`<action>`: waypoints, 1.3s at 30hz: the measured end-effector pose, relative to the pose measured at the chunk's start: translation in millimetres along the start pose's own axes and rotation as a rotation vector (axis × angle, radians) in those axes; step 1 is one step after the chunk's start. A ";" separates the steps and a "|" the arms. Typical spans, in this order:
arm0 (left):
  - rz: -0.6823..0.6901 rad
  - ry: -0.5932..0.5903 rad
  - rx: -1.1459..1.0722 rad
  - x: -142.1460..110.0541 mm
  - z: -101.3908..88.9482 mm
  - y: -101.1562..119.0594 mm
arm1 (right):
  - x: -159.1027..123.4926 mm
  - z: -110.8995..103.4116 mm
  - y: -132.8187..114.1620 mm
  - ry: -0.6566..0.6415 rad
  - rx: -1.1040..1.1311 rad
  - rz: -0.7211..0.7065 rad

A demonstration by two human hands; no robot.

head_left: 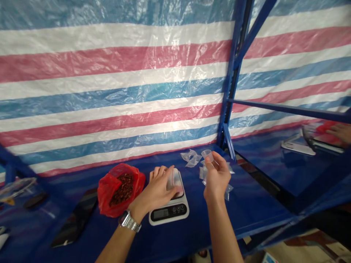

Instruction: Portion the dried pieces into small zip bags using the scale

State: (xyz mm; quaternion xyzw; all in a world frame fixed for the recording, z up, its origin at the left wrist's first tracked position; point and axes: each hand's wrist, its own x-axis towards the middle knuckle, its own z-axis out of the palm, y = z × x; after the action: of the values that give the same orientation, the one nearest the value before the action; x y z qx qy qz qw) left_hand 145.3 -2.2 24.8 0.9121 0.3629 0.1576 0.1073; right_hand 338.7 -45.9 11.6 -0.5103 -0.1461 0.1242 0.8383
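Observation:
My left hand (159, 188) is closed round a small clear plastic cup (173, 179) that stands on a white digital kitchen scale (170, 211). A metal watch (129, 221) sits on that wrist. My right hand (217, 176) is raised just right of the scale and pinches another small clear cup (207, 154) between thumb and fingers. Left of the scale, an open red plastic bag (120, 188) holds dark reddish-brown dried bits.
Several small clear plastic bags (192, 157) lie on the blue table (255, 204) behind and beside my right hand. A dark phone (75, 219) lies left of the red bag. A blue metal post (230, 84) divides the bench. Another person's hand (340, 132) works at far right.

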 end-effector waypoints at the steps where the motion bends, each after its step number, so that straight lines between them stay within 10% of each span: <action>1: 0.001 -0.023 -0.018 0.9 -0.3 0.0 | 1.0 -2.3 -1.6 0.000 0.000 0.001; 5: -0.030 0.020 -0.085 -4.8 -6.3 -3.9 | 5.1 -10.3 -9.2 0.018 0.023 0.043; 11: -0.163 0.525 -0.075 -30.7 -6.7 -32.7 | 2.1 -13.8 -8.6 0.038 -0.002 0.063; 18: -0.210 0.767 0.079 -44.6 2.3 -44.2 | -13.7 -9.7 -6.5 -0.087 -0.058 -0.032; 31: -0.060 0.652 0.225 -41.0 -5.7 -27.1 | -23.2 -11.4 3.0 -0.196 -0.208 -0.127; 39: 0.042 0.193 0.047 -30.3 -8.8 1.2 | -29.9 -4.7 5.6 -0.218 -0.208 -0.113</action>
State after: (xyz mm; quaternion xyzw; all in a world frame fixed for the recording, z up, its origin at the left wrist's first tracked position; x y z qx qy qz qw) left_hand 122.0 -23.4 26.9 0.9023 0.3561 0.2382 0.0471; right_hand 312.4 -58.0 1.0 -0.5689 -0.2768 0.1158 0.7657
